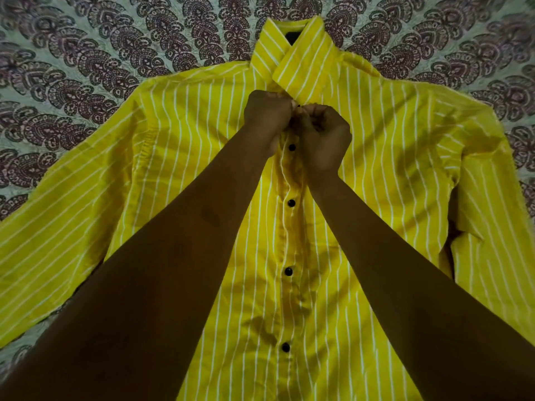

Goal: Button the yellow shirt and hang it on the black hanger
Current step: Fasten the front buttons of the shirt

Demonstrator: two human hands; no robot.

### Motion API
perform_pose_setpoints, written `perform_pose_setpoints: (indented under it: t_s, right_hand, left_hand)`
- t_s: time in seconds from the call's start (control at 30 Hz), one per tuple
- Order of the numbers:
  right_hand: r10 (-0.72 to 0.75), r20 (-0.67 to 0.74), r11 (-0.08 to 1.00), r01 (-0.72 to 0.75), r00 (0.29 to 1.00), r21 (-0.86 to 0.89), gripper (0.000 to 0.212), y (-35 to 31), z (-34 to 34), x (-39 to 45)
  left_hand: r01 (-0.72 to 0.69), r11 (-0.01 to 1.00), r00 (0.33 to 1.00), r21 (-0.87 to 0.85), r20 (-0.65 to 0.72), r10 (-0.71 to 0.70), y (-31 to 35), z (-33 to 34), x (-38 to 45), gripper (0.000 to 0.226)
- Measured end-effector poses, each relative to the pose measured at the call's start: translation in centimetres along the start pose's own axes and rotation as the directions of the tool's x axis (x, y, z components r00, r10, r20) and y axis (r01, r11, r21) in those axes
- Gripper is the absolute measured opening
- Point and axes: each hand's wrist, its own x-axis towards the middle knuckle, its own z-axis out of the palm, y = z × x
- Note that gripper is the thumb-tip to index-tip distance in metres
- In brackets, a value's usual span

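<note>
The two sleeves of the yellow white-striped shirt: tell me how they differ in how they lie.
The left sleeve lies stretched out nearly straight, angled away from the yellow white-striped shirt's body across the patterned bedspread. The right sleeve runs down close beside the body. The left sleeve lies fairly flat; the right sleeve is bunched and creased near its upper part. Both share the same yellow cloth with white stripes, and both run out of the picture.

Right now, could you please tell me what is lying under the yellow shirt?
The yellow shirt lies flat on a patterned bedspread, seen all around it. A dark piece shows inside the collar, possibly the hanger; the rest under the fabric is covered.
</note>
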Motion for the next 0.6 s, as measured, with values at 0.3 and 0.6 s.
perform_pose_setpoints:
  t_s: [0.3,0.6]
  right_hand:
    - [-0.244,0.162,0.845,0.292,0.956,-0.448,0.014,-0.8,-0.8,1.1]
    - [0.217,0.414,0.976,-0.201,0.884,-0.084,0.018,-3.4,-1.5,4.0]
  left_hand:
    - [-0.166,0.976,0.985,0.141,-0.016,0.170,-1.4,-0.5,0.1,0.024]
    - [-0.184,0.978,0.983,0.096,0.016,0.183,-0.8,-1.4,1.0,0.027]
